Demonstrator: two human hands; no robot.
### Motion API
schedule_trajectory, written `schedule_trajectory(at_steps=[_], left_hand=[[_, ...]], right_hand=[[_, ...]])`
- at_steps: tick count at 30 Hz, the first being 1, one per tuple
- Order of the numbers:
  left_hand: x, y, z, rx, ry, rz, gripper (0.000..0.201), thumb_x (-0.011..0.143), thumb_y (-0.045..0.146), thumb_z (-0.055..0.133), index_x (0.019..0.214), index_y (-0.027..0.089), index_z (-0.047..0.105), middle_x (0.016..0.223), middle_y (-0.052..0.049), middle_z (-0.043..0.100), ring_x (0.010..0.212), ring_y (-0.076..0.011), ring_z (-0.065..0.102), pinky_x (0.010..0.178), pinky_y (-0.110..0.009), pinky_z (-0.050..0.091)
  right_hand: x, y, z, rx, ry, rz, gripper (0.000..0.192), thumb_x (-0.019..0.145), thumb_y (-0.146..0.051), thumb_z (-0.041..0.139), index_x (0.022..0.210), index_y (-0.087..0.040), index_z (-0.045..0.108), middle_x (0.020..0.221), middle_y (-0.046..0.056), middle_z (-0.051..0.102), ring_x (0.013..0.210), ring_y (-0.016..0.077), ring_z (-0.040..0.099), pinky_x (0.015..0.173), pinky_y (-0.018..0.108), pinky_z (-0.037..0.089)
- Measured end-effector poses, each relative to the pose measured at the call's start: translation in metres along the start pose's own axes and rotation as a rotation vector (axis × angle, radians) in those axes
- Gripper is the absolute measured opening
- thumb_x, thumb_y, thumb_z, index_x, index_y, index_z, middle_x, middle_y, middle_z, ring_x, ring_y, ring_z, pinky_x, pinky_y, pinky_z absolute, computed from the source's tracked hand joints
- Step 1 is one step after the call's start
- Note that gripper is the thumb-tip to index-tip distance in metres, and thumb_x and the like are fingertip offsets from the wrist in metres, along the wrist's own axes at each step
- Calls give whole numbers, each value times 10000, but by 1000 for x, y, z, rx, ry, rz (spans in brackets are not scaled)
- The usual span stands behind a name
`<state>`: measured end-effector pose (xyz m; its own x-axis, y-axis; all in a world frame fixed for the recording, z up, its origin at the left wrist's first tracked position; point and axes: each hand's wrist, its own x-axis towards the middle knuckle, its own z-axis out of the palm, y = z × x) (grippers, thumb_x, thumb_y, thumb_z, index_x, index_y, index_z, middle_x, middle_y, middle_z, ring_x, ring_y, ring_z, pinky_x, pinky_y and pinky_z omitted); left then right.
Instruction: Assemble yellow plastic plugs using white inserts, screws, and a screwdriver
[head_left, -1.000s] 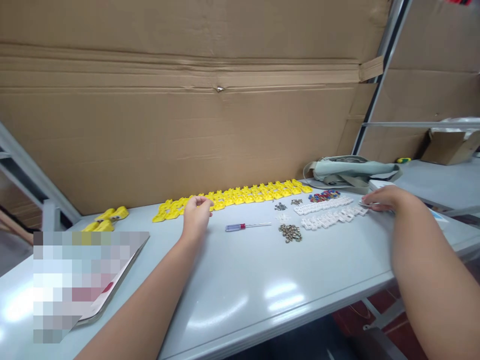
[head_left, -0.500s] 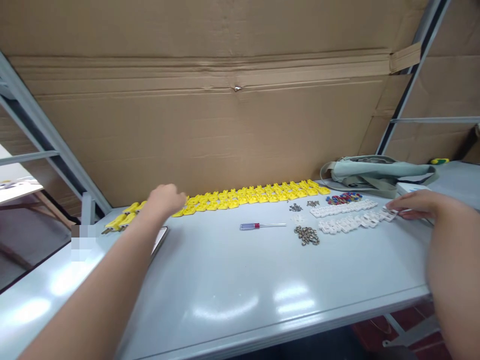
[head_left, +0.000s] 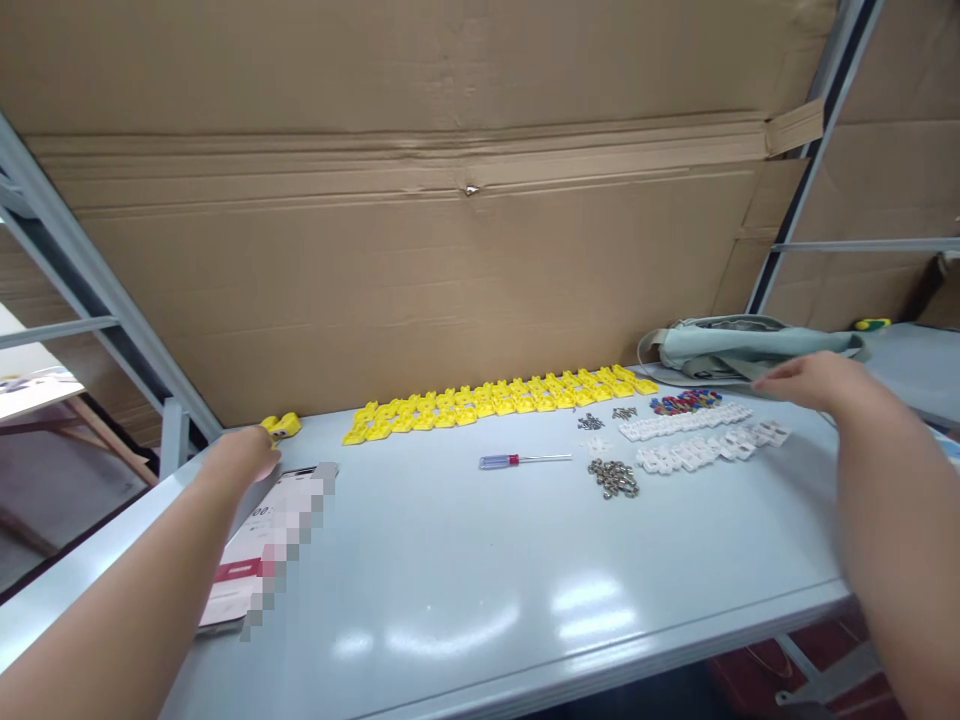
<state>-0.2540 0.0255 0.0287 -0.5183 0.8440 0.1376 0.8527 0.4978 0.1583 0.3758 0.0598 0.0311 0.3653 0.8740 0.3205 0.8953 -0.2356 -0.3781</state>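
My left hand (head_left: 244,455) is at the table's left end, beside yellow plug pieces (head_left: 283,427). Its fingers are curled and mostly hidden behind the hand, so what they hold does not show. My right hand (head_left: 806,385) hovers past the right end of a row of white plastic parts (head_left: 712,450), fingers stretched to the left, with nothing visible in them. A second white row (head_left: 686,422) lies just behind. Yellow plug shells (head_left: 487,400) stand in long rows along the cardboard. A screwdriver (head_left: 517,461) with a clear and red handle lies mid-table.
Small metal parts (head_left: 613,478), dark screws (head_left: 590,422) and red and blue pieces (head_left: 686,402) lie in piles. A phone (head_left: 262,540) lies near my left forearm. Behind my right hand is a pale green bag (head_left: 742,345). Cardboard (head_left: 450,280) walls the back.
My left hand has moved left and down from the yellow rows to the plugs at the left end, uncovering the phone. My right hand has lifted off the white row's end.
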Motion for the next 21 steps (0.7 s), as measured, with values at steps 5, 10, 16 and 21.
schedule_trajectory(at_steps=[5,10,16,21], left_hand=[[-5,3,-1,112,9,-23,137,630,211,506,582,197,378,590,-30,469,821,-304,552,647,-286,362],[-10,7,0,140,19,-60,66,674,241,475,715,196,449,735,-75,576,896,-320,554,702,-339,369],[-8,5,3,30,42,-78,205,673,282,527,729,223,339,770,-38,536,946,-294,531,641,-275,391],[-18,21,-12,-355,243,-279,399,581,198,663,850,223,369,1065,-68,431,1132,-340,410,830,-406,403]], right_hand=[[-43,-90,9,177,-161,-505,201,763,-308,536,833,-191,685,850,68,688,695,165,609,615,272,447],[-104,-161,38,127,-338,-1086,210,748,-278,541,893,-209,678,882,52,680,801,185,607,682,284,457],[-146,-196,90,-111,-55,-1400,183,692,-117,504,801,-131,651,733,105,633,714,218,562,648,328,460],[-146,-206,103,-80,159,-1378,197,682,-78,436,763,-154,599,740,118,598,676,223,507,580,350,429]])
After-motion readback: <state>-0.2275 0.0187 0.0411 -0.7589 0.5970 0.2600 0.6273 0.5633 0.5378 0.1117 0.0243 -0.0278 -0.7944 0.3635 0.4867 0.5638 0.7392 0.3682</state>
